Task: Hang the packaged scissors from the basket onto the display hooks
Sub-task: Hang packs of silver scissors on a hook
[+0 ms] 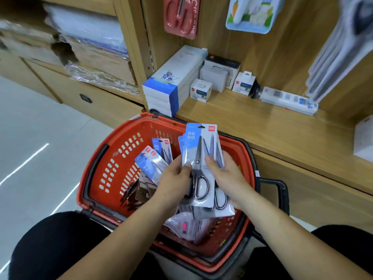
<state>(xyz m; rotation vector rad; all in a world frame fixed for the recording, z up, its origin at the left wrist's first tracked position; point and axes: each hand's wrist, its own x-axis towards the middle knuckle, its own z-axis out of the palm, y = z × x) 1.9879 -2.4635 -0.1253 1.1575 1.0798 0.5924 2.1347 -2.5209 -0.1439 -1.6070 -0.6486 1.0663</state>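
Observation:
Over the red shopping basket (113,158) both my hands hold a small stack of packaged scissors (199,146), white and blue cards with black-handled scissors. My left hand (175,176) grips the stack's left edge with the thumb on the front. My right hand (224,172) holds its right side, thumb pressed on the top card. More scissor packs (153,160) lean inside the basket on the left, and others lie at its bottom. A red pack of scissors (181,16) hangs on the wooden display panel above; its hook is not visible.
A wooden shelf (262,126) behind the basket carries stacked white and blue boxes (171,85), small white boxes (200,89) and a long pack (288,101). A blue-edged pack (252,14) and grey packs (339,51) hang above. My dark-clothed knees flank the basket; tiled floor lies left.

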